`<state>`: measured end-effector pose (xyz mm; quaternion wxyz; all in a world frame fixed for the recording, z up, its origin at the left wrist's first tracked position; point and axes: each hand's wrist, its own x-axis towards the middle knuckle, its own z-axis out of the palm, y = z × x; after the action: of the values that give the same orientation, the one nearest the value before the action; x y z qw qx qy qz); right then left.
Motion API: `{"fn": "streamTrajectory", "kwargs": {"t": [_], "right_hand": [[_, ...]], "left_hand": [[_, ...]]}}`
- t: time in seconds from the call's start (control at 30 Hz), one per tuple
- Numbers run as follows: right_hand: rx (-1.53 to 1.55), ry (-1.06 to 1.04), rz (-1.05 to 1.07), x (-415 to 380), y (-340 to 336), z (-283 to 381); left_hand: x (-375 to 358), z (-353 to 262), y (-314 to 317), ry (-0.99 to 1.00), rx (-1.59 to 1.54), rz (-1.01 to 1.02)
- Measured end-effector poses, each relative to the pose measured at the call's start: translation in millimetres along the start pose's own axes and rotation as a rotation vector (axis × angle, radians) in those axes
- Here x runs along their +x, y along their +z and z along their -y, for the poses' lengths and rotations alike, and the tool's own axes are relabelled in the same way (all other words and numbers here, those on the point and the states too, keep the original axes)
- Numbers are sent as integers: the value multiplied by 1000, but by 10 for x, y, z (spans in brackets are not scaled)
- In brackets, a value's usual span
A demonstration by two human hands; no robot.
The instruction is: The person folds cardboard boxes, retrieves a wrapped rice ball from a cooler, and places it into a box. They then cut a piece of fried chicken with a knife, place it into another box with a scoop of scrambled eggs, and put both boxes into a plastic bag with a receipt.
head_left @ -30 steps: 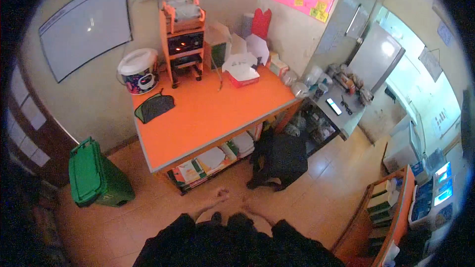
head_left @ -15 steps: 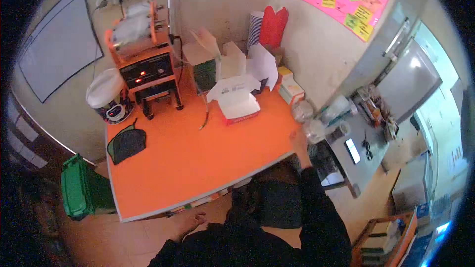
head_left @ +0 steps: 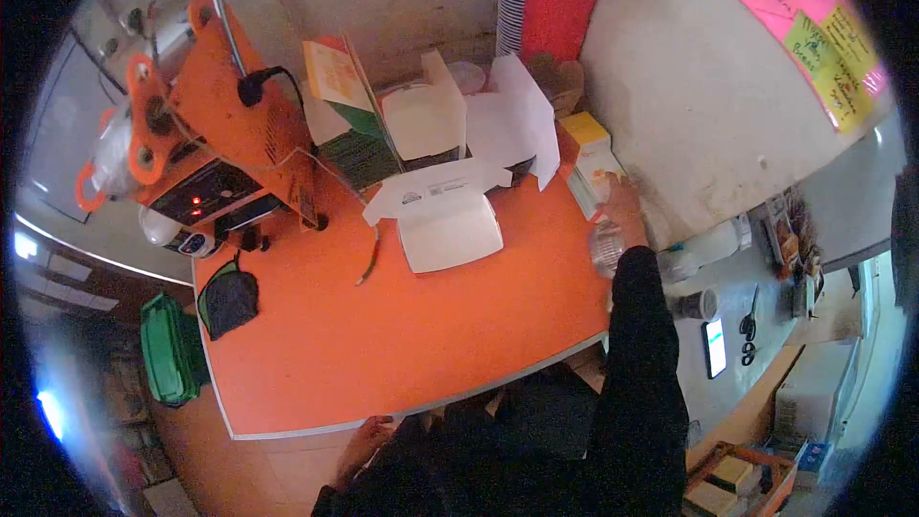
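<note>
My right hand (head_left: 624, 214) reaches to the back right of the orange table (head_left: 316, 354). Its fingers are stretched out at the near end of a yellow-and-white carton (head_left: 590, 161), and I see no grip round it. Just below that hand stand clear plastic containers (head_left: 607, 247). My left hand (head_left: 364, 444) hangs low at the table's front edge, fingers loosely apart with nothing in them. An open white carton box (head_left: 450, 235) lies mid-table with its lid raised.
An orange sealing machine (head_left: 225, 148) stands at the back left, beside a dark mesh pouch (head_left: 230, 301). Behind the box are more open cartons (head_left: 421, 120), stacked cups (head_left: 510, 10) and red holders (head_left: 557, 5). A phone (head_left: 715, 348) and scissors (head_left: 749, 327) lie on the right counter.
My right hand has moved from the table's right edge up and back to the yellow-and-white carton. The view has swung closer to the back right corner. My left hand remains low.
</note>
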<state>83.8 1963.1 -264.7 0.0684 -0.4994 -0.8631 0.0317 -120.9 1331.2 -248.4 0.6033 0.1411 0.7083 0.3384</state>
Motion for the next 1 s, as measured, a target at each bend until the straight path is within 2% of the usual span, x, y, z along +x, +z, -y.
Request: {"fn": "streamTrajectory", "kwargs": {"t": [0.03,0.13,0.23,0.33,0.43,0.57,0.63,0.73,0.83,0.93,1.0], "right_hand": [[110,25,76,50,-19,-26],[119,-107,33,108,29,-162],[-15,-38,80,85,-73,22],[-86,-90,-5,3,-32,123],[-172,-38,15,18,40,135],[-157,-52,-38,29,57,95],[-135,-94,-99,132,135,-15],[-213,-54,19,149,-112,171],[-369,-23,-97,210,-89,369],[-522,-201,-188,303,75,244],[-503,-221,-184,394,-81,301]], "left_hand": [[59,-32,31,6,16,19],[181,-192,86,30,40,58],[308,-224,35,56,85,70],[395,-200,-43,85,82,63],[382,-307,-88,86,31,50],[421,-241,-234,99,165,73],[403,-223,-286,101,82,59],[331,-189,-395,120,42,20],[287,-135,-478,130,43,-27],[163,-249,-431,93,91,-27],[162,-233,-452,102,87,-24]]}}
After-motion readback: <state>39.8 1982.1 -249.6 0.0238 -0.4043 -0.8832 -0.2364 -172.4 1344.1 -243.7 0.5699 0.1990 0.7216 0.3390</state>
